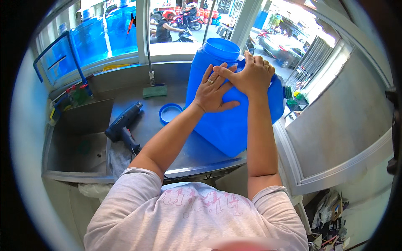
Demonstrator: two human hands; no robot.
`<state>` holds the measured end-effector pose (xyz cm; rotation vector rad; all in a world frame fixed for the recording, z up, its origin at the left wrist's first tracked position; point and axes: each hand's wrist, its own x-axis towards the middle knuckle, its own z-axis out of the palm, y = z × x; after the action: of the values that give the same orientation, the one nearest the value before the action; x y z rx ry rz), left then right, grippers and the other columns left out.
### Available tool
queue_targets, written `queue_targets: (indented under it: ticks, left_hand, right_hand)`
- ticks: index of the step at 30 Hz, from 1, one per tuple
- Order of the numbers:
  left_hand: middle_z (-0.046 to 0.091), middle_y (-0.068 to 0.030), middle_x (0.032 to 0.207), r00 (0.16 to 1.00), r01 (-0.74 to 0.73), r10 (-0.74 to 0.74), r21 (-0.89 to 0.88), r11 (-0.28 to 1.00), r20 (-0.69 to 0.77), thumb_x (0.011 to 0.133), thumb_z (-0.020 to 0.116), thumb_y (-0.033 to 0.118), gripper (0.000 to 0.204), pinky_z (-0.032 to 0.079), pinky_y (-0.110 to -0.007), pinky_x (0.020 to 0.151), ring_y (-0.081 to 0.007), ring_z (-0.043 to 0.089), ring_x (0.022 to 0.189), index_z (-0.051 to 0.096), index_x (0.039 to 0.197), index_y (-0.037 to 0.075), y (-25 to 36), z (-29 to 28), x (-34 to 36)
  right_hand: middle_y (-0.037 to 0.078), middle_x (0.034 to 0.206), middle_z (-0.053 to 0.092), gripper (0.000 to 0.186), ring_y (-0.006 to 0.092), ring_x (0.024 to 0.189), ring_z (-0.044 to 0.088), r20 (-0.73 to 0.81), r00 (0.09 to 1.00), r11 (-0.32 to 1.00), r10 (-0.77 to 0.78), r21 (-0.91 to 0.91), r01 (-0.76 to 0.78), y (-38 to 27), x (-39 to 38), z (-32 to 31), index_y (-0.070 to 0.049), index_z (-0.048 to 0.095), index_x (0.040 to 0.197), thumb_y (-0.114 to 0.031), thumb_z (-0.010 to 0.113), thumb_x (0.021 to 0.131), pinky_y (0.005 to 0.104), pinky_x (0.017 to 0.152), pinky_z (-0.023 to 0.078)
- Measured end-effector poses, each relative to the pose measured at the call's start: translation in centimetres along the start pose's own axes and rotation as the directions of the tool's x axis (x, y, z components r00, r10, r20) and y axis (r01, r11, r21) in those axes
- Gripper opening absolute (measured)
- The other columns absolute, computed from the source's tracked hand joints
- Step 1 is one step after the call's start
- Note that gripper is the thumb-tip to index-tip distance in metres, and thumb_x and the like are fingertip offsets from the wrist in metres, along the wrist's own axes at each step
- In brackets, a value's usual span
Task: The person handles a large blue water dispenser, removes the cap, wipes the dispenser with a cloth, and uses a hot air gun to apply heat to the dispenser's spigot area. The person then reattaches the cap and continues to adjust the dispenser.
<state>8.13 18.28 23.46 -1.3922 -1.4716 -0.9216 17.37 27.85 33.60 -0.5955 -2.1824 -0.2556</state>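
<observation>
A large blue plastic water container point(228, 129) stands on the steel counter, its wide round mouth uncapped. My left hand point(212, 93) lies against its side with the fingers spread. My right hand point(253, 77) is wrapped over the upper edge by the handle, which it mostly hides; its thumb reaches over to my left fingers. A capped spout point(287, 92) sticks out on the container's right. Beside the container on the left lies a round blue lid point(170, 113). Further left, a dark heat gun point(123, 125) rests on the counter.
At the left is a steel sink basin point(77, 146), with a grey cloth point(120, 158) at its edge. A green scouring pad point(154, 91) lies toward the window. Blue containers point(100, 35) stand behind glass. A framed panel point(339, 121) borders the right side.
</observation>
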Motion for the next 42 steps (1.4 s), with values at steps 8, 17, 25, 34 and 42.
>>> queue_targets:
  ticks: [8,17,25,34,42]
  left_hand:
    - [0.045,-0.0074,0.153,1.000,0.007,-0.007,-0.009,1.000,0.005,0.088,0.058,0.067,0.064,0.015,-0.053,0.121,-0.0302,0.033,0.147,0.066,0.126,0.016,0.1,-0.2,0.0]
    - [0.039,-0.0100,0.157,0.999,0.032,-0.032,-0.026,0.999,0.005,0.088,0.061,0.063,0.060,0.013,-0.054,0.122,-0.0304,0.031,0.148,0.065,0.128,0.019,-0.1,0.0,0.2]
    - [0.024,-0.0105,0.164,0.958,0.236,-0.221,-0.064,0.970,0.180,0.089,0.061,0.062,0.068,0.015,-0.057,0.121,-0.0329,0.020,0.152,0.053,0.142,0.021,2.5,-1.7,-0.1]
    - [-0.003,-0.0248,0.164,0.850,0.403,-0.366,-0.022,0.915,0.380,0.068,0.080,0.067,0.107,0.018,-0.069,0.114,-0.0508,-0.002,0.149,0.033,0.156,0.027,4.9,-3.8,0.0]
    - [-0.016,-0.0357,0.158,0.751,0.519,-0.450,-0.010,0.855,0.484,0.059,0.088,0.062,0.119,0.035,-0.068,0.106,-0.0642,-0.012,0.141,0.027,0.157,0.034,5.4,-4.8,0.7]
  right_hand:
    - [0.025,0.119,0.064,0.111,0.0401,0.122,0.057,-0.040,0.999,1.000,-0.017,-0.013,0.017,0.4,0.1,0.6,0.001,0.063,0.129,-0.092,0.050,0.070,0.0532,0.107,0.029]
    - [0.027,0.119,0.065,0.092,0.0422,0.120,0.057,-0.091,0.996,0.999,-0.013,0.037,0.016,0.6,0.7,1.0,0.002,0.064,0.127,-0.078,0.035,0.092,0.0538,0.107,0.029]
    - [0.027,0.120,0.064,0.088,0.0432,0.121,0.056,-0.093,0.996,0.999,0.007,0.040,-0.004,0.5,0.9,1.3,0.002,0.063,0.129,-0.074,0.032,0.095,0.0542,0.107,0.029]
    - [0.026,0.115,0.067,0.089,0.0422,0.115,0.061,-0.189,0.982,1.000,-0.018,-0.009,0.017,0.5,0.8,1.8,0.003,0.063,0.128,-0.074,0.034,0.094,0.0540,0.104,0.033]
    - [0.024,0.110,0.069,0.085,0.0407,0.107,0.064,-0.233,0.970,0.997,-0.065,-0.061,0.052,0.5,0.7,1.9,0.000,0.066,0.125,-0.073,0.039,0.093,0.0523,0.098,0.038]
